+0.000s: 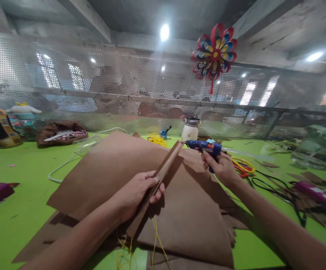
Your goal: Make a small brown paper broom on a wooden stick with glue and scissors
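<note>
My left hand (140, 193) is wrapped round a long folded strip of brown paper (168, 164), which slants up and away from me. In my right hand (221, 165) is a blue hot glue gun (204, 146), a clear glue stick trailing from its back. The gun's nozzle is at the far end of the strip; whether it touches cannot be made out. Beneath both hands spread large sheets of brown paper (95, 168), some overlapping. Thin yellow strings (155, 232) hang below the strip near my left hand.
A white bottle (190, 128) stands behind the paper. Yellow and red cords (243, 167) and a black cable lie at right, beside paper scraps and a purple tool (319, 195). A brown pouch (60, 134) sits at back left. Perforated panels (118, 97) close off the far side.
</note>
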A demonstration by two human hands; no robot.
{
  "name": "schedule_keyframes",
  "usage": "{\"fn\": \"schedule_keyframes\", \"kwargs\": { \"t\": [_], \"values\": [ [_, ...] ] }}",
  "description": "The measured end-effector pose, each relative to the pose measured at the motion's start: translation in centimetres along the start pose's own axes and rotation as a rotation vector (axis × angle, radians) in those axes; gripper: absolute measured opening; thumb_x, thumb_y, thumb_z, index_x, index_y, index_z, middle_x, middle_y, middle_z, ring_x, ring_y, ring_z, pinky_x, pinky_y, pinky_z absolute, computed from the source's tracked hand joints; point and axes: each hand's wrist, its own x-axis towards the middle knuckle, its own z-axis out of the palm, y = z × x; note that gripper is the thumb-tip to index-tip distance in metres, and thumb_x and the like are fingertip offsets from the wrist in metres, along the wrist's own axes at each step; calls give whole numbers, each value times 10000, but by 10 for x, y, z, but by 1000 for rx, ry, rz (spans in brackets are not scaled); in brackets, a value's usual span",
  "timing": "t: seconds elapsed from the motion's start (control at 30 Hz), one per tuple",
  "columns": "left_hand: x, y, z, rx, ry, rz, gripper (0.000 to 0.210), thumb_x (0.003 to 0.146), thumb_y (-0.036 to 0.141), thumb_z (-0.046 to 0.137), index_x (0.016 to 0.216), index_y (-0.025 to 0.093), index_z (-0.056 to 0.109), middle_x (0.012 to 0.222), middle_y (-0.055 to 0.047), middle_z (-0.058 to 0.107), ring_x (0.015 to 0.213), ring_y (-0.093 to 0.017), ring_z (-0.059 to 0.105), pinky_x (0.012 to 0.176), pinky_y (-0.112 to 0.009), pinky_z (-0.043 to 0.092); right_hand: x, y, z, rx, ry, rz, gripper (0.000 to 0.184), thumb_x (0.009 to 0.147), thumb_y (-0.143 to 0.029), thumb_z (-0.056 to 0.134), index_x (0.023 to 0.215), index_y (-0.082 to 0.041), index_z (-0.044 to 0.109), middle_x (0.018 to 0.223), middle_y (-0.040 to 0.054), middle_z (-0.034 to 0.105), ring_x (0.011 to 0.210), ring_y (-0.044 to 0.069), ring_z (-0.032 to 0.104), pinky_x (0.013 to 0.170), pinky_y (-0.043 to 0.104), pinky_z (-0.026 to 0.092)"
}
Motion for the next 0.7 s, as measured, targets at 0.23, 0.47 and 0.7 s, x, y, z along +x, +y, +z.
{"fn": "schedule_keyframes", "kwargs": {
  "t": [0.23, 0.47, 0.7],
  "values": [
    [-2, 1, 2, 31, 2, 5, 218, 819, 323, 467, 699, 148, 515, 508, 31, 478, 430, -68, 369, 456, -200, 304, 0, -5, -2, -45, 35, 3, 419, 859, -482, 429, 604, -170, 541, 560, 45, 564, 559, 162, 525, 572, 284, 399],
    [-2, 0, 2, 47, 10, 4, 232, 838, 330, 449, 707, 151, 516, 503, 34, 476, 431, -73, 395, 458, -199, 332, -2, -12, -2, -70, 60, -24, 440, 845, -484, 424, 519, -193, 480, 533, 42, 528, 550, 167, 496, 548, 289, 375],
    [-1, -1, 0, 39, 3, 17, 231, 843, 323, 447, 714, 144, 519, 510, 30, 481, 436, -66, 378, 459, -194, 325, -7, -17, 0, -22, -19, -44, 382, 856, -449, 433, 583, -188, 490, 558, 25, 516, 561, 160, 475, 560, 284, 373]
  ]
}}
